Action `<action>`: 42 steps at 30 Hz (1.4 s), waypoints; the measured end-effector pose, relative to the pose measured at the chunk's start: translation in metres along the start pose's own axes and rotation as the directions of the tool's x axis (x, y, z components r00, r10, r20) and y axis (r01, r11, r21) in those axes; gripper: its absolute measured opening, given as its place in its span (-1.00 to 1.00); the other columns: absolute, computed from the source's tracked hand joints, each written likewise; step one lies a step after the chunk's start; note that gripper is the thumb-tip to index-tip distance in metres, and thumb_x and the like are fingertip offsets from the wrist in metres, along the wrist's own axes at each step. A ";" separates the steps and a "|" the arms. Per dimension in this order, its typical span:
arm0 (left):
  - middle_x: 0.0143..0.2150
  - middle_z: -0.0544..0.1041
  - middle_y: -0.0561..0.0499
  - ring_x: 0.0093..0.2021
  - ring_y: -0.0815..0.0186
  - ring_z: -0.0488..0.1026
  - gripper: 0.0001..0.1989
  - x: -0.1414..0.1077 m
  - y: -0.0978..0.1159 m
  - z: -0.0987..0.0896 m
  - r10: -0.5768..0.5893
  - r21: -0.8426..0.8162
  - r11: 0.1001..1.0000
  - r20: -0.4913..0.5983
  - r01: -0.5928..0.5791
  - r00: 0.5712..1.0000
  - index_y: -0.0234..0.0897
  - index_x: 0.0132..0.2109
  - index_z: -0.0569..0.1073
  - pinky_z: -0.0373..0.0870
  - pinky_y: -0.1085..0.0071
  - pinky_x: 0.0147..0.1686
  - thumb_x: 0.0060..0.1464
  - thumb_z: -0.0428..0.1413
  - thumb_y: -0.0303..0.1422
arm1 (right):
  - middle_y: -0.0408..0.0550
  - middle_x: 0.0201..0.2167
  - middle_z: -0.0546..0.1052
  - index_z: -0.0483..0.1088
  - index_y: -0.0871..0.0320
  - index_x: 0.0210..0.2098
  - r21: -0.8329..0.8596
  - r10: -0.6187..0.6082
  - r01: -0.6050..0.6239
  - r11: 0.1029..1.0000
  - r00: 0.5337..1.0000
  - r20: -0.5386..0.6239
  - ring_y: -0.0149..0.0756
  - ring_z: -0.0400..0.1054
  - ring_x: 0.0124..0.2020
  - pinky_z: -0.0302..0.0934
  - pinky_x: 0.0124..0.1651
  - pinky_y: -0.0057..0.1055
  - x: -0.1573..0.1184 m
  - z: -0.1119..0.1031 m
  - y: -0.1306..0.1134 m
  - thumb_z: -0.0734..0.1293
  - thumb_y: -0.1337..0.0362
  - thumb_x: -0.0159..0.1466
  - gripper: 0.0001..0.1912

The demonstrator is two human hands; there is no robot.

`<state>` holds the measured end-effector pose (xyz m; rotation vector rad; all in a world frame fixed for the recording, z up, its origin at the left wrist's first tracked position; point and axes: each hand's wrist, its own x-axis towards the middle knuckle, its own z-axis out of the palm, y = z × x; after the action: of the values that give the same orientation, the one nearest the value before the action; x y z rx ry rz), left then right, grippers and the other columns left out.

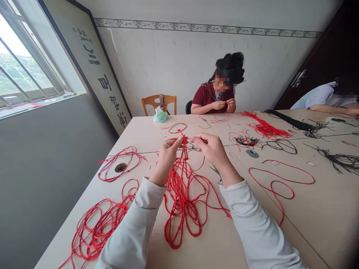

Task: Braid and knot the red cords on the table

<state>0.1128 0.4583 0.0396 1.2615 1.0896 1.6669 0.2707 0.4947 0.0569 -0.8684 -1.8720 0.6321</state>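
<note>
My left hand pinches a red braided cord between thumb and fingers, above the table. Just to the right, my right hand is closed, its thumb and forefinger pressed together on a thin red cord end beside the braided one. Strands hang down from between my hands toward a large bundle of red twisted cord lying between my forearms. Dark scissors lie partly hidden behind my right wrist.
Loose red cord lies at the left, beneath my left sleeve's edge. Red strands and black cords cover the far right of the table. Across it, a person holds red cord; another leans in at the right.
</note>
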 end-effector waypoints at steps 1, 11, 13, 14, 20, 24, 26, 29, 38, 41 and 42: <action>-0.45 0.52 0.00 -0.37 0.32 0.38 -0.70 -0.001 0.002 0.001 0.011 0.002 1.000 -0.018 -0.011 1.000 -0.27 -0.43 0.58 0.28 0.41 -0.29 0.04 0.20 -0.11 | -0.17 -0.61 0.34 0.43 0.15 -0.46 -0.007 0.002 -0.002 1.000 1.000 -0.030 -0.39 0.18 -0.55 0.09 -0.38 -0.42 0.000 0.002 0.000 0.23 0.06 0.29 -0.66; -0.40 0.53 -0.02 -0.32 0.31 0.41 -0.66 -0.005 -0.004 0.010 -0.035 -0.029 0.999 -0.042 0.034 0.998 -0.30 -0.33 0.58 0.28 0.40 -0.26 0.06 0.17 -0.08 | -0.18 -0.62 0.32 0.36 0.16 -0.52 -0.065 -0.023 0.008 0.998 0.971 -0.236 -0.42 0.13 -0.57 -0.01 -0.46 -0.44 0.002 0.011 0.013 0.24 0.09 0.29 -0.66; -0.32 0.55 -0.06 -0.26 0.30 0.43 -0.65 -0.004 -0.009 0.011 -0.070 -0.108 0.992 -0.022 0.067 0.997 -0.31 -0.30 0.58 0.30 0.41 -0.21 0.05 0.18 -0.07 | -0.20 -0.63 0.29 0.37 0.17 -0.52 -0.057 -0.020 0.006 0.998 0.968 -0.250 -0.43 0.10 -0.57 -0.02 -0.46 -0.45 0.002 0.010 0.012 0.24 0.10 0.29 -0.66; -0.30 0.56 -0.07 -0.24 0.31 0.44 -0.65 -0.004 -0.010 0.012 -0.081 -0.133 0.988 -0.019 0.078 0.997 -0.31 -0.30 0.57 0.30 0.41 -0.19 0.04 0.18 -0.07 | -0.21 -0.64 0.27 0.37 0.16 -0.51 -0.054 -0.021 0.008 0.998 0.968 -0.252 -0.43 0.09 -0.57 -0.03 -0.46 -0.45 0.002 0.010 0.011 0.24 0.10 0.29 -0.67; -0.42 0.49 0.01 -0.41 0.40 0.34 -0.68 -0.005 -0.004 0.013 -0.043 -0.046 0.998 -0.011 0.042 0.999 -0.31 -0.35 0.52 0.23 0.46 -0.38 0.02 0.21 -0.09 | -0.23 -0.65 0.23 0.35 0.16 -0.51 -0.036 -0.041 0.035 0.999 0.979 -0.200 -0.44 0.03 -0.58 -0.02 -0.44 -0.44 -0.001 0.011 0.002 0.23 0.11 0.30 -0.67; -0.42 0.46 0.02 -0.43 0.39 0.31 -0.74 -0.003 -0.006 0.007 0.135 0.194 0.974 -0.090 -0.116 0.987 -0.28 -0.35 0.46 0.18 0.45 -0.42 0.09 0.16 -0.15 | -0.25 -0.67 0.17 0.24 0.15 -0.58 -0.003 -0.048 0.048 0.999 0.980 -0.195 -0.44 0.01 -0.58 -0.03 -0.44 -0.44 -0.006 0.018 -0.005 0.24 0.14 0.30 -0.64; -0.40 0.46 0.03 -0.40 0.37 0.32 -0.80 0.000 -0.009 0.001 0.293 0.380 0.899 -0.152 -0.218 0.944 -0.26 -0.34 0.42 0.18 0.44 -0.39 0.12 0.14 -0.21 | -0.25 -0.68 0.14 0.20 0.14 -0.60 0.032 -0.039 0.044 0.999 0.988 -0.149 -0.45 0.00 -0.58 -0.05 -0.45 -0.44 -0.009 0.024 -0.009 0.24 0.15 0.30 -0.63; -0.42 0.43 0.05 -0.39 0.36 0.32 -0.82 0.003 -0.010 -0.008 0.423 0.568 0.775 -0.143 -0.276 0.895 -0.24 -0.35 0.37 0.16 0.44 -0.38 0.16 0.10 -0.25 | -0.25 -0.68 0.13 0.19 0.14 -0.59 0.126 0.012 -0.006 0.992 0.999 -0.043 -0.44 0.00 -0.59 -0.07 -0.47 -0.43 -0.012 0.033 -0.014 0.24 0.13 0.30 -0.62; -0.40 0.41 0.06 -0.41 0.38 0.31 -0.81 -0.003 -0.001 -0.002 0.383 0.520 0.807 -0.101 -0.279 0.918 -0.24 -0.33 0.35 0.18 0.45 -0.38 0.21 0.04 -0.24 | -0.24 -0.68 0.18 0.32 0.14 -0.57 0.407 0.140 -0.131 0.904 0.990 0.007 -0.43 0.08 -0.59 0.04 -0.46 -0.43 -0.009 0.027 -0.016 0.31 0.06 0.24 -0.64; -0.40 0.42 0.05 -0.43 0.39 0.29 -0.79 -0.004 0.000 0.001 0.313 0.418 0.875 -0.102 -0.245 0.944 -0.25 -0.33 0.35 0.16 0.46 -0.43 0.19 0.06 -0.22 | -0.24 -0.67 0.19 0.35 0.15 -0.54 0.372 0.120 -0.101 0.923 0.992 -0.028 -0.43 0.08 -0.59 0.04 -0.47 -0.44 -0.011 0.026 -0.021 0.30 0.09 0.25 -0.67; -0.41 0.41 0.05 -0.45 0.40 0.28 -0.78 -0.003 0.001 0.001 0.283 0.382 0.896 -0.103 -0.225 0.954 -0.26 -0.34 0.36 0.14 0.47 -0.46 0.17 0.08 -0.20 | -0.24 -0.67 0.20 0.34 0.15 -0.54 0.338 0.103 -0.082 0.938 0.994 -0.046 -0.43 0.08 -0.58 0.03 -0.47 -0.44 -0.012 0.026 -0.023 0.30 0.10 0.26 -0.68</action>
<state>0.1147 0.4552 0.0391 1.5887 1.4324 1.8375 0.2443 0.4698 0.0563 -0.7442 -1.6115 0.9405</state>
